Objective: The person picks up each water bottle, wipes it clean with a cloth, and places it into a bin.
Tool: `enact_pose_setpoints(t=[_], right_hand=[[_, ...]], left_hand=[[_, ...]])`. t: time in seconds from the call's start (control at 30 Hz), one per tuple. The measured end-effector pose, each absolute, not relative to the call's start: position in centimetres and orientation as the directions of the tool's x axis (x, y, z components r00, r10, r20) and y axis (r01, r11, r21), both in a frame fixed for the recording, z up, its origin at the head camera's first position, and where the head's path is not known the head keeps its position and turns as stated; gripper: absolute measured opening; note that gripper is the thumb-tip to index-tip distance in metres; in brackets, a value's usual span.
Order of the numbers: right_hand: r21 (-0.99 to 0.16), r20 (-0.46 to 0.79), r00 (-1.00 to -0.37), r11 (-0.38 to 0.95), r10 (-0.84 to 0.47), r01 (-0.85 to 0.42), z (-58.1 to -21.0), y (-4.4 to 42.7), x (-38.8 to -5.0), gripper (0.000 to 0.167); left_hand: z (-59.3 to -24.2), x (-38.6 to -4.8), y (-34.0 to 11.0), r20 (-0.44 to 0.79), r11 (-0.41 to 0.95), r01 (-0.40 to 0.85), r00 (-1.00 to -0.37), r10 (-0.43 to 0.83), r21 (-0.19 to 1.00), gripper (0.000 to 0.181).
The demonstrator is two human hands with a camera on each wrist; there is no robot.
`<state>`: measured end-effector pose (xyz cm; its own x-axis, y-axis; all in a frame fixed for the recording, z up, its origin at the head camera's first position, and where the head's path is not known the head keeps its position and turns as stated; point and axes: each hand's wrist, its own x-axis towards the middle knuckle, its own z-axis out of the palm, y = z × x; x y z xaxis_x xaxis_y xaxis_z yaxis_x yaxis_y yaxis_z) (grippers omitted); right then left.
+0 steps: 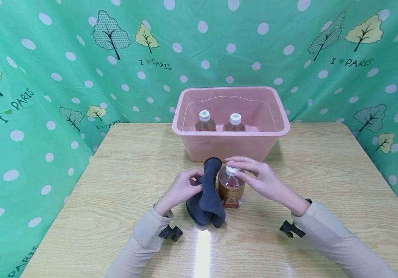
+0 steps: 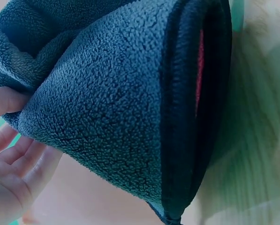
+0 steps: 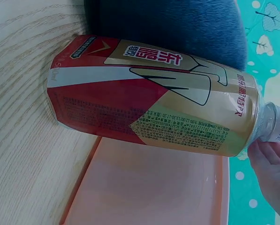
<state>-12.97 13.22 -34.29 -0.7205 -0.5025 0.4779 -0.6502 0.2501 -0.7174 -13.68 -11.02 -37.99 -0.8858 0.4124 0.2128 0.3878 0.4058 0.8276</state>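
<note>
A dark blue-grey fleecy cloth (image 1: 210, 193) stands folded on the table, and my left hand (image 1: 183, 190) pinches its left side between thumb and fingers. Close up in the left wrist view, the cloth (image 2: 102, 98) shows a dark bound edge. Right beside it stands a bottle (image 1: 231, 191) with a gold and red label and a white cap. My right hand (image 1: 254, 175) grips the bottle's cap from above. The right wrist view shows the bottle (image 3: 149, 93) with its base on the table and fingers (image 3: 266, 152) around the cap.
Behind the hands stands a pink plastic bin (image 1: 230, 144). Inside it are two more white-capped bottles, one on the left (image 1: 204, 122) and one on the right (image 1: 235, 123). A green patterned curtain (image 1: 202, 50) hangs behind the wooden table (image 1: 122, 185).
</note>
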Motion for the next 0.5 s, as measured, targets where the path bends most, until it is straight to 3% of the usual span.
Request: enact_pose_setpoints(t=[0.5], right_hand=[[-0.699, 0.515, -0.697, 0.227, -0.498, -0.678, -34.9, 13.3, -13.0, 0.03]], left_hand=[[-36.6, -13.3, -9.8, 0.326, 0.4, 0.471, -0.866, 0.379, 0.786, 0.018]])
